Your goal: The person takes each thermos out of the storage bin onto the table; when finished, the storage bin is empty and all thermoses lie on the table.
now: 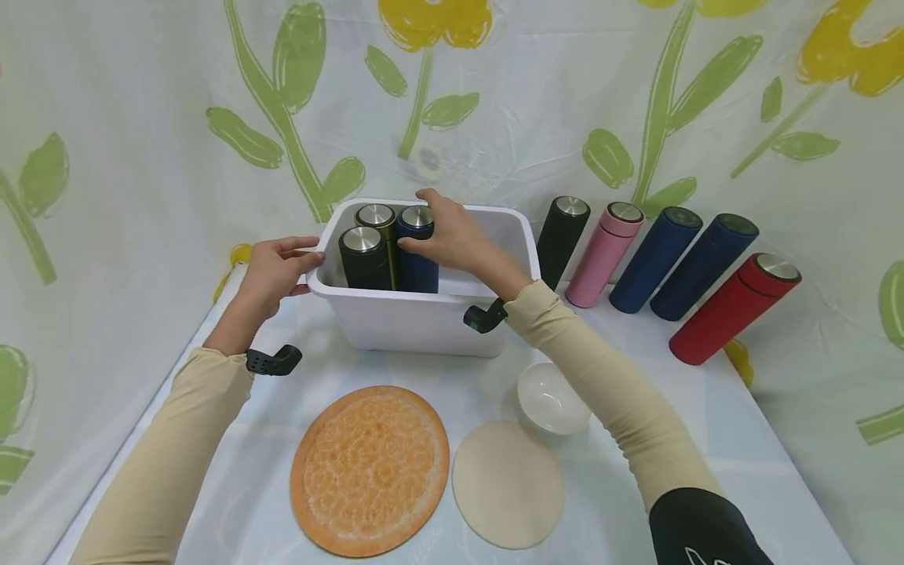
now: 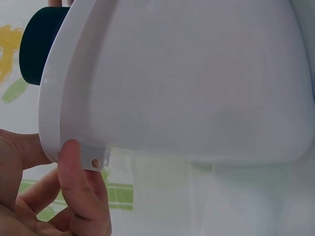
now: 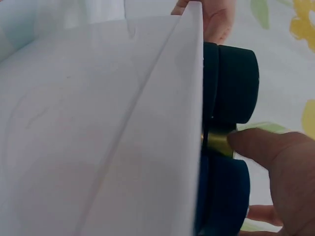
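My left hand (image 1: 271, 275) pinches the left end of a white plastic bin (image 1: 417, 322), with a fingertip on its rim in the left wrist view. Three vacuum flasks stand upright inside, towards the left: a black one (image 1: 363, 263) in front, a gold-and-black one (image 1: 388, 235) behind, and a dark blue one (image 1: 419, 263) beside them. About the blue flask's silver-topped cap is my right hand (image 1: 455, 235), thumb in front and forefinger behind. In the right wrist view a small gap shows between the thumb (image 3: 258, 142) and the blue cap (image 3: 229, 196).
Right of the bin lean a black flask (image 1: 561, 239), a pink one (image 1: 603, 255), two blue ones (image 1: 657, 259) and a red one (image 1: 730, 310). Nearer lie a bread-patterned round mat (image 1: 370, 471), a beige disc (image 1: 508, 482) and a white bowl (image 1: 554, 400). A flowered curtain (image 1: 523, 110) hangs behind.
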A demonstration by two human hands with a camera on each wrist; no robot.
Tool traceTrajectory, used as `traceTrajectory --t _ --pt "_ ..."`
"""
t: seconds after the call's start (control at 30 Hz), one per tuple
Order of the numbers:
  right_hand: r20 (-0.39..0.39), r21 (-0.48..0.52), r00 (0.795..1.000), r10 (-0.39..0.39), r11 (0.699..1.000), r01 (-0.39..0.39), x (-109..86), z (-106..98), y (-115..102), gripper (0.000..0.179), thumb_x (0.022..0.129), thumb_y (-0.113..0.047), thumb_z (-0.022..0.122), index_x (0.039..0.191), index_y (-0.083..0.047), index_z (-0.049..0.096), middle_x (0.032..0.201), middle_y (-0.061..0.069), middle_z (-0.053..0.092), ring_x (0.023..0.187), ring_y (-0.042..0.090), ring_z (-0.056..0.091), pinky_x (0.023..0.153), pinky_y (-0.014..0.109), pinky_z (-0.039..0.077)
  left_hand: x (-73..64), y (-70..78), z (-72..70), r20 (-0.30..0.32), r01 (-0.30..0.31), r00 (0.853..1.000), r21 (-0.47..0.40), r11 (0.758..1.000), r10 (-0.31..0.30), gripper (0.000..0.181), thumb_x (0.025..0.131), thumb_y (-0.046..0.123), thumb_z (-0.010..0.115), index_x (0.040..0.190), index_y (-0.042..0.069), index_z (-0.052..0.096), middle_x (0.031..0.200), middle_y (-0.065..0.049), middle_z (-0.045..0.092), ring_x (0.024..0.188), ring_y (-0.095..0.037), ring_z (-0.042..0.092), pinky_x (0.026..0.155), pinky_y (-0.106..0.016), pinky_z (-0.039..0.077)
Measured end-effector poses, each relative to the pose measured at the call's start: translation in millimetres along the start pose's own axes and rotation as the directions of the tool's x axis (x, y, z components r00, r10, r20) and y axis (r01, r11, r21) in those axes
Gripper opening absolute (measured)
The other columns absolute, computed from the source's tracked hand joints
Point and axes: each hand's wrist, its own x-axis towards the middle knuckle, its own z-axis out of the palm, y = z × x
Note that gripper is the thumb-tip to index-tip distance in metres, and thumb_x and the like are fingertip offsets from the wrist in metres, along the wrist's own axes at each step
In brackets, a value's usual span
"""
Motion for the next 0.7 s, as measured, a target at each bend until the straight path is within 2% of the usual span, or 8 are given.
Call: traceTrajectory --t 0.1,0.33,0.7 --pt "0.013 -0.009 1.000 0.008 1.000 -0.008 4.6 4 -1 0.085 0.090 -0.043 0.072 0.155 -0.009 0.028 0.151 0.012 0.043 0.136 0.028 0.042 0.109 0.040 0.038 0.2 -1.6 0.3 0.001 0.004 1.000 -0.011 1.000 -0.004 0.050 0.102 0.019 0.058 0.149 0.007 0.047 0.142 -0.021 0.052 0.119 -0.036 0.057 0.073 -0.025 0.058" --pt "0.008 -0.014 1.000 -0.018 1.000 0.018 10.3 11 2 0.084 0.089 -0.035 0.076 0.152 -0.003 0.032 0.139 0.015 0.052 0.125 0.028 0.050 0.104 0.039 0.041 2.3 -3.2 -1.7 0.008 0.003 1.000 -0.011 1.000 -0.003 0.051 0.102 0.020 0.059 0.149 0.007 0.047 0.142 -0.021 0.053 0.119 -0.035 0.057 0.074 -0.027 0.058" --pt "-0.057 0.017 0.995 -0.083 0.996 0.084 4.7 14 9 0.074 0.085 -0.031 0.082 0.142 -0.002 0.045 0.121 0.011 0.061 0.109 0.024 0.056 0.094 0.036 0.046 0.3 0.3 -2.7 0.010 0.022 1.000 -0.034 0.999 -0.022 0.050 0.102 0.020 0.059 0.149 0.007 0.047 0.142 -0.021 0.052 0.120 -0.035 0.055 0.075 -0.027 0.058"
